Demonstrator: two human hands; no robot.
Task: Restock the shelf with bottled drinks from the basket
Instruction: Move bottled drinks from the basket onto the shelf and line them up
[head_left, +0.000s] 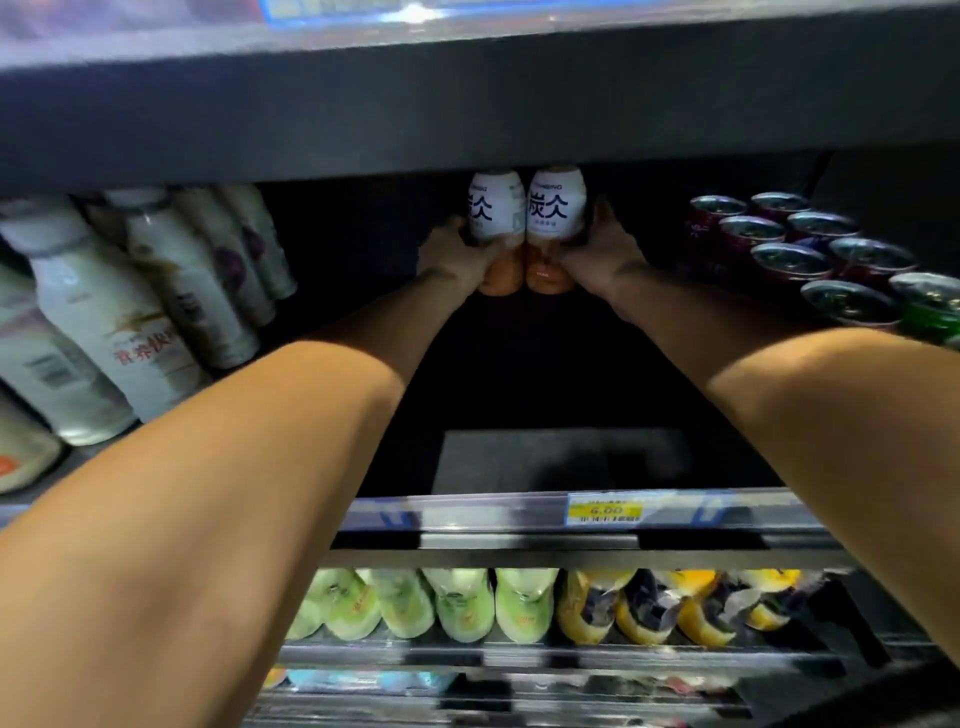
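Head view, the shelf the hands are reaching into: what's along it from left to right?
Rows of white bottles → left hand → left orange-based bottle, which it grips → right orange-based bottle → right hand, gripping that one → dark cans.

Two bottles deep at the back centre of the shelf (519, 374), side by side and touching: left bottle (496, 218), right bottle (555, 213). Left hand (452, 254) on the outer side of the left bottle, right hand (602, 254) on the outer side of the right bottle. Both forearms reach in over the shelf front. Tall bottles (104, 312) in rows at shelf left, cans (810, 249) in rows at shelf right, both well apart from the centre pair. Upper shelf (467, 104) overhead. Price tag (605, 508) on the front rail, right of centre. Below, a row of lower bottles (467, 603) on the lower shelf (519, 656).
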